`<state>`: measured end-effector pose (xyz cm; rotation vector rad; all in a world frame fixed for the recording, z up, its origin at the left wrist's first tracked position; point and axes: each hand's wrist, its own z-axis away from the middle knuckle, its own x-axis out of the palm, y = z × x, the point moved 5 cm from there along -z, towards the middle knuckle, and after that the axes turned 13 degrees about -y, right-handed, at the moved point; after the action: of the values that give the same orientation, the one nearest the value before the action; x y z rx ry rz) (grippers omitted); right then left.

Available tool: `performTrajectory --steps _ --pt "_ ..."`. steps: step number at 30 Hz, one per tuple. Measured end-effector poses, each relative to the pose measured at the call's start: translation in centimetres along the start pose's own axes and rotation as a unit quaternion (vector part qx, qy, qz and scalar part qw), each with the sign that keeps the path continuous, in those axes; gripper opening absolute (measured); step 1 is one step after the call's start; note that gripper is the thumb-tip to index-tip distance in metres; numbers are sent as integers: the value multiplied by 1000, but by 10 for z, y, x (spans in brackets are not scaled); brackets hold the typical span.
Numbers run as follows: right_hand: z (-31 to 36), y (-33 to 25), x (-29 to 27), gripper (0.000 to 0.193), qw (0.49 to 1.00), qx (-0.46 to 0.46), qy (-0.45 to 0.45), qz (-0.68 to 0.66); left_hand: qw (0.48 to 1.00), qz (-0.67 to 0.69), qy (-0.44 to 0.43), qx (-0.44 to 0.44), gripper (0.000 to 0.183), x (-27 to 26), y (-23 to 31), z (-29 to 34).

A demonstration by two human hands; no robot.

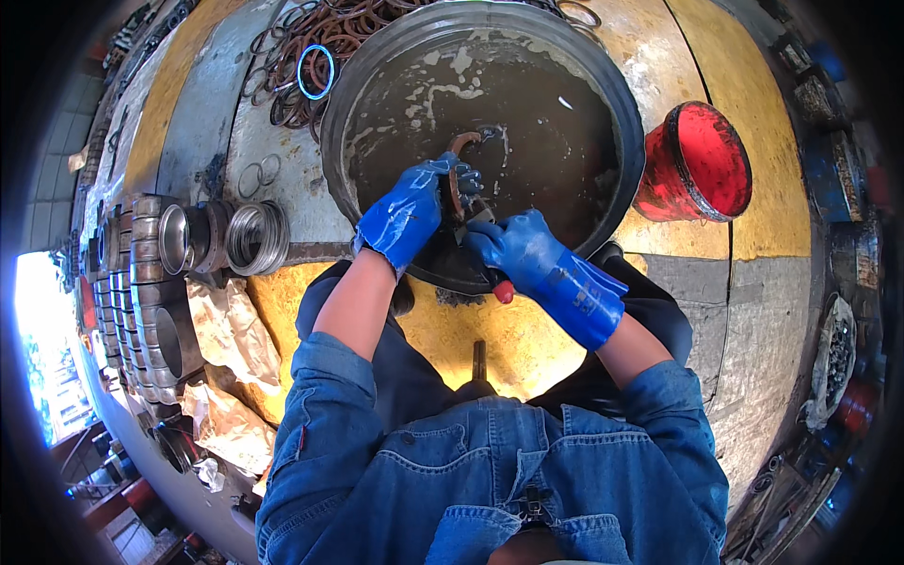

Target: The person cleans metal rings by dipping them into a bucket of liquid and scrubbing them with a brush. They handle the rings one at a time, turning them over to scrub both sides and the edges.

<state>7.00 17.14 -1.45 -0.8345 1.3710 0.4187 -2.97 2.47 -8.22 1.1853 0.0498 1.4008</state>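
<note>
Working over a wide round basin (pixel 629 141) of murky brown liquid (pixel 556 141), the person appears to be midway through cleaning or scraping a rusty-brown ring (pixel 456 188). Taking the basin's middle as the clock centre, this ring is held up near 7 o'clock, inside the rim. The blue-gloved left hand (pixel 414 212) comes in from between 7 and 8, its grip curled firmly around the ring; the blue-gloved right hand (pixel 527 250), at 5, has its grip closed on a red-handled tool (pixel 504 291), whose handle end points back toward 6. The tool's working end sits close to the ring, but whether they touch cannot be told. The next move probably calls for steadying the ring with the left hand, running the tool along its edge, then turning it to bring round a fresh stretch. A pile of similar rings (pixel 350 30) lies outside the basin around 10; a red bucket (pixel 664 174) stands at 3.
</note>
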Motion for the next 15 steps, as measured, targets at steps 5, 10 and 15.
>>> performTrajectory --steps 5,10,15 --pt "15 38 37 22 970 111 -149 -155 994 -62 69 58 37 5 8 2" --pt "28 104 44 19 896 379 -82 -215 970 -190 100 111 39 -14 2 -2" --pt "34 161 22 27 732 313 238 -556 980 -149 104 79 36 -16 26 1"
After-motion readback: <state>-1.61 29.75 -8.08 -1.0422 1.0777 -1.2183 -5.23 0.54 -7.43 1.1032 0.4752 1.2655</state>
